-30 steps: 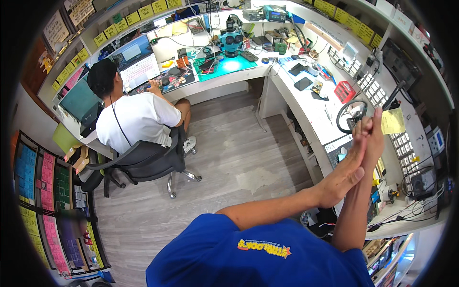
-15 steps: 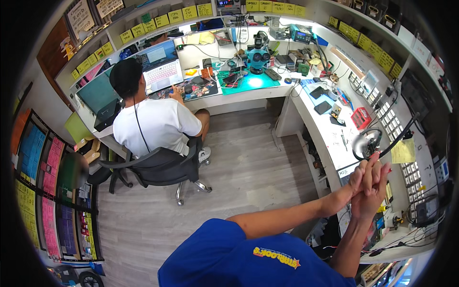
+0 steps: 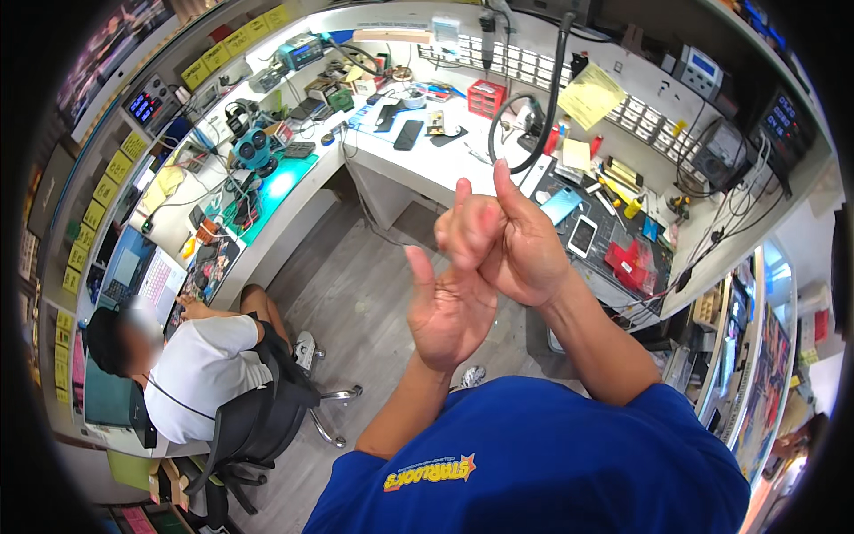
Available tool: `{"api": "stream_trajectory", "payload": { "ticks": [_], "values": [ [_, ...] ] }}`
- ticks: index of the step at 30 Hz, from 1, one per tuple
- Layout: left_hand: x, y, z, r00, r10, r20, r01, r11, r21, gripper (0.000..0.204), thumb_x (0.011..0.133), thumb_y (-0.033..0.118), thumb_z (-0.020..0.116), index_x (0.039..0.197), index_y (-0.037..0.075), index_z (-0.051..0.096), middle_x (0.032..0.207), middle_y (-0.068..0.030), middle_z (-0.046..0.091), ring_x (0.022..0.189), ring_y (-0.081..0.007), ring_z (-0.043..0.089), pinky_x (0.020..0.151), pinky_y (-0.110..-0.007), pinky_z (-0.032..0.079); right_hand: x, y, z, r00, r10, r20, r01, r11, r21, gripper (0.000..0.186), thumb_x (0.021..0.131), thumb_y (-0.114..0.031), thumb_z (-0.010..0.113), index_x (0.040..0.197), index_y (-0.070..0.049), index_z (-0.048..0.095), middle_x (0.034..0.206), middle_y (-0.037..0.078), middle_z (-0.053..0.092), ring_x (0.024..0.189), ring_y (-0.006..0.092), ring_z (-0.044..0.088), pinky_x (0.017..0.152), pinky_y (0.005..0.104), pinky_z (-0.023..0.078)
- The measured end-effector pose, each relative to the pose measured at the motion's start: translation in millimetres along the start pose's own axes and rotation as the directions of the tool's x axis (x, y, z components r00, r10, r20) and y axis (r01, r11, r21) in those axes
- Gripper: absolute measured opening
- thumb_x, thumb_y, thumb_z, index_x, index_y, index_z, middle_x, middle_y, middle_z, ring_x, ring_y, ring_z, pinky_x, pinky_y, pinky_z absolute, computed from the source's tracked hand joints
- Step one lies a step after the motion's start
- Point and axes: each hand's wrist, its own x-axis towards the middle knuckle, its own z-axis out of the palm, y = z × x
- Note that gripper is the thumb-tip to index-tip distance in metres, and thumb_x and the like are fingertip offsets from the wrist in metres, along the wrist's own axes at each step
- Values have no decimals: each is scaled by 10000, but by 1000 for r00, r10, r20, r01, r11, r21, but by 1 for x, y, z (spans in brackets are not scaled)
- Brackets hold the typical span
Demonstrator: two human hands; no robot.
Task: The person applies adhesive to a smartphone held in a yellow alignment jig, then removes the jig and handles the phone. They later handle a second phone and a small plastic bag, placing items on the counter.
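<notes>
In front of my chest, above the floor, my two hands meet. My left hand (image 3: 452,311) has its thumb stretched upward and its palm showing; its other fingers are partly hidden where they meet the other hand. My right hand (image 3: 527,251) has its thumb raised and its fingers curled over the left hand's fingers. No object shows in either hand. Beyond them, on the workbench (image 3: 454,165), lie a white-framed phone (image 3: 583,237), a light blue phone (image 3: 559,206) and a red tool-like item (image 3: 633,265) on a dark mat.
A person in a white shirt (image 3: 200,374) sits on a black office chair (image 3: 267,414) at the left bench, near a laptop (image 3: 160,283). A blue microscope (image 3: 254,149) stands in the corner. A red box (image 3: 486,98) and a black hose (image 3: 559,80) are behind my hands.
My view has swung to the right, so the seated person appears farther left. My hands, clasped with fingers interlaced before, have shifted, with both thumbs now raised apart.
</notes>
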Motion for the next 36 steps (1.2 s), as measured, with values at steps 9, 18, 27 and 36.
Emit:
{"api": "stream_trajectory", "payload": {
  "ticks": [9,18,27,36],
  "values": [
    [-4,-25,-16,991,-133,15,133,991,-24,824,1035,682,138,1529,98,443,1649,0,299,1546,-199,169,1253,-435,93,-21,-4,-15,983,-178,-48,166,969,-180,497,1099,-492,340,983,-66,567,917,47,555,856,183,478,913,341,437],
    [28,-28,-2,990,-86,108,111,963,-245,766,1048,642,112,1593,150,332,1720,29,-23,1572,-199,33,1259,-482,34,-39,-14,4,954,-212,-213,218,976,1,540,1085,-289,324,1473,81,395,1382,261,560,1384,328,462,1188,442,327],
    [44,-42,-2,974,-48,220,108,958,-267,781,1037,656,74,1606,172,304,1719,24,-79,1576,-211,-2,1254,-480,60,-50,-28,10,920,-324,-223,195,868,-458,449,1099,-306,373,1332,45,526,1203,163,649,1203,217,575,1086,343,400],
    [54,-50,2,979,-23,203,53,988,-144,661,1078,553,113,1604,203,307,1718,-27,-16,1568,-252,79,1263,-475,97,-57,-41,9,939,-259,-226,139,887,-440,448,1104,-326,386,1313,48,515,1193,128,584,1138,198,570,1068,344,417]
  ]
}}
